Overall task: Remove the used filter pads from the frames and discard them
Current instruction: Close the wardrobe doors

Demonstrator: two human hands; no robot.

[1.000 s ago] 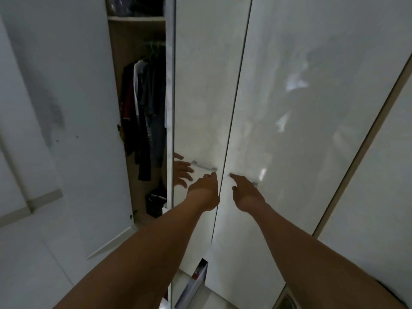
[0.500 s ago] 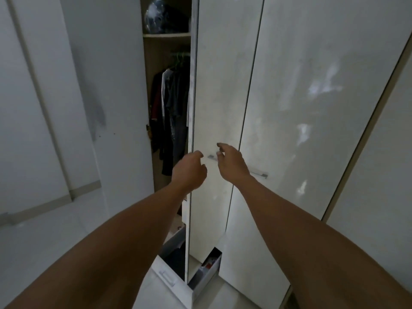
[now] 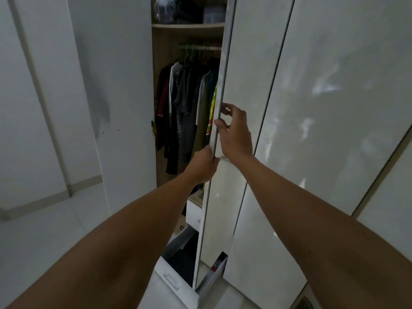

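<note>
both hands on the glossy white wardrobe door [image 3: 245, 74], centre of frame, door ajar. left hand [image 3: 201, 167] in from lower left, fingers curled tight round the door's leading edge just below mid-frame: gripping it. right hand [image 3: 236, 132] sits just above, palm over the door's front face, fingertips [image 3: 224, 107] hooked onto the same edge: gripping too. a small metal handle [image 3: 225, 159] peeks out between the two hands, mostly hidden. thru the gap, centre-left: dark hanging clothes [image 3: 178, 112] on a rail, green hanger [image 3: 186, 55] up top, wooden shelf [image 3: 188, 26] above w/ bundled items too dim to id. bottom centre: open white drawer [image 3: 169, 277] pulled out over the pale tiled floor [image 3: 44, 241], dark contents. left of the gap, another white door [image 3: 116, 74] stands open, grey smudge on it. used filter pads & frames: can't tell where they are from this view.
</note>
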